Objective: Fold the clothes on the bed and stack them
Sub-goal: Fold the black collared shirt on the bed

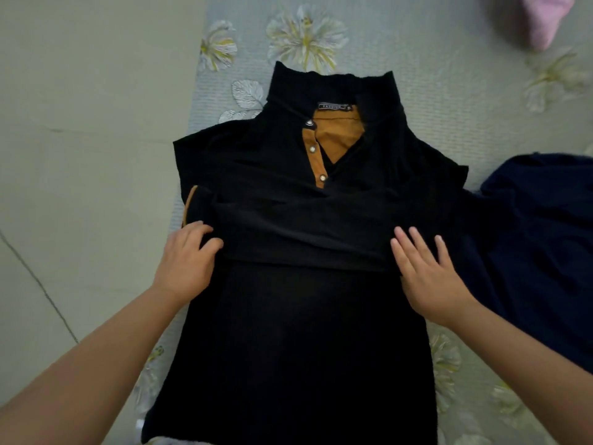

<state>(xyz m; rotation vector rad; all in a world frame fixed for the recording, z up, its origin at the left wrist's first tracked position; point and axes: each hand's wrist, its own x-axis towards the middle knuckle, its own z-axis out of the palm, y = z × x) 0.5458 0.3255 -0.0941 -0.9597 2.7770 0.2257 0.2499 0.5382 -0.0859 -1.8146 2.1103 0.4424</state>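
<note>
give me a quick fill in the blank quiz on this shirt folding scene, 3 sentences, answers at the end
1. The black shirt has a placket and collar lining coloured ____.
2. The right hand lies on the shirt with its fingers ____.
3. The dark blue garment lies on the bed on the ____ side of the shirt, while the left hand touches the folded sleeve.

Missing words: mustard brown; straight; right
</note>
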